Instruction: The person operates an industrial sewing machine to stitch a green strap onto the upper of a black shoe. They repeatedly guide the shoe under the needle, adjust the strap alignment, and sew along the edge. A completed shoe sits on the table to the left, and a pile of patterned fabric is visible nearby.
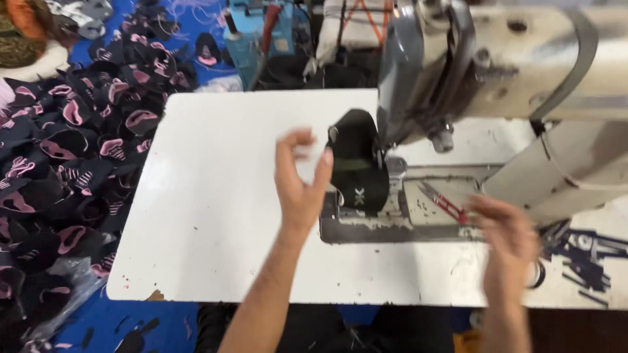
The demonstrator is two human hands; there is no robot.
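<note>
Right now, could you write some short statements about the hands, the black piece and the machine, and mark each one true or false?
1. The black piece lies at the sewing machine. True.
2. The left hand holds the red snips. False: it is raised beside the black piece; the snips lie on the machine bed.
3. The right hand is near the snips. True.
4. The table is blue. False: it is white.
5. Black and pink pieces are heaped left of the table. True.

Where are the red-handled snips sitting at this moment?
In the head view, the red-handled snips lie on the sewing machine's metal bed plate, right of the black fabric piece under the needle and just left of the right hand.
</note>
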